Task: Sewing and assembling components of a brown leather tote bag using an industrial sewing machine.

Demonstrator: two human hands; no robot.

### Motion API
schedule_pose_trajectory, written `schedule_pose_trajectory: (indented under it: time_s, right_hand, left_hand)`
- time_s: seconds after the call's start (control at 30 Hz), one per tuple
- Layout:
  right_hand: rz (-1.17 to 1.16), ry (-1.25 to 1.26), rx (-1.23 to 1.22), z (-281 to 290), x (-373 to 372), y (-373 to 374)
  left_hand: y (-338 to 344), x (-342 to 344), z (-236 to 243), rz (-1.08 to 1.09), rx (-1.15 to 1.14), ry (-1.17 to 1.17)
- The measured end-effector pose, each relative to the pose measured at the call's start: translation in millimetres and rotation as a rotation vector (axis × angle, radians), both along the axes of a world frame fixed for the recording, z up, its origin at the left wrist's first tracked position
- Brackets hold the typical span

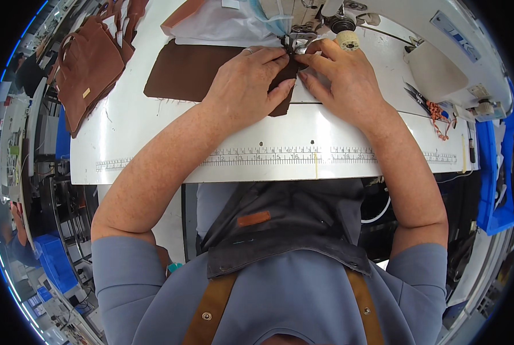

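A brown piece of fabric (179,72) lies flat on the white sewing machine bed, its right end at the presser foot (290,46). My left hand (245,86) rests on top of this fabric, fingers stretched toward the presser foot and thumb spread apart, pressing it down. To the right of the foot is my right hand (343,77), its fingertips at the fabric's right edge and its thumb apart from the index finger. The needle's tip is too small to make out between the fingers. Frayed threads hang along the fabric's near edge.
White cloth with a brown edge (216,26) lies behind the fabric. Brown bag pieces with handles (93,69) are stacked at the left. The machine's handwheel-like cream knob (347,40) hangs above my right hand. Black snips (416,95) and orange cord (438,118) lie right.
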State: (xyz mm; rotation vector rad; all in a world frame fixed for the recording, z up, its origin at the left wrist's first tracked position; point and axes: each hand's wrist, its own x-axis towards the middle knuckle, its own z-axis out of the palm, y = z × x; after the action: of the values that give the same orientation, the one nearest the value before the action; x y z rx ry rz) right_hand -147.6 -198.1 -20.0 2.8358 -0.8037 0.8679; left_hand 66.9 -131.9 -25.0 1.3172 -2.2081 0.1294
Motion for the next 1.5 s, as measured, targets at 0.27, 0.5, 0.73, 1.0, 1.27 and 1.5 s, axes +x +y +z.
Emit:
schedule_pose_trajectory:
  time_s: [0.27, 0.5, 0.73, 1.0, 1.27, 1.5]
  right_hand:
    - [-0.019, -0.012, 0.024, 2.1, 0.9, 2.9]
    - [-0.014, -0.005, 0.035, 0.8, 1.9, 2.8]
    - [0.002, -0.015, 0.066, -1.8, 0.6, 1.7]
    - [0.006, -0.025, 0.038, 2.9, 3.4, -1.0]
    - [0.004, -0.040, 0.161, 9.7, -0.8, 8.1]
    - [0.061, -0.081, 0.108, 11.0, -0.7, 11.2]
  left_hand:
    - [-13.0, 21.8, 6.1, -0.093, 0.105, 0.064]
    - [-48.0, 40.6, 6.4, -0.157, 0.222, 0.122]
    - [-65.0, 48.0, 3.4, -0.168, 0.222, 0.154]
    - [-67.4, 51.4, 0.5, 0.051, 0.101, 0.158]
    - [-70.4, 31.2, 7.7, 0.194, 0.126, -0.266]
    - [-37.0, 7.2, 1.0, 0.439, 0.175, -0.095]
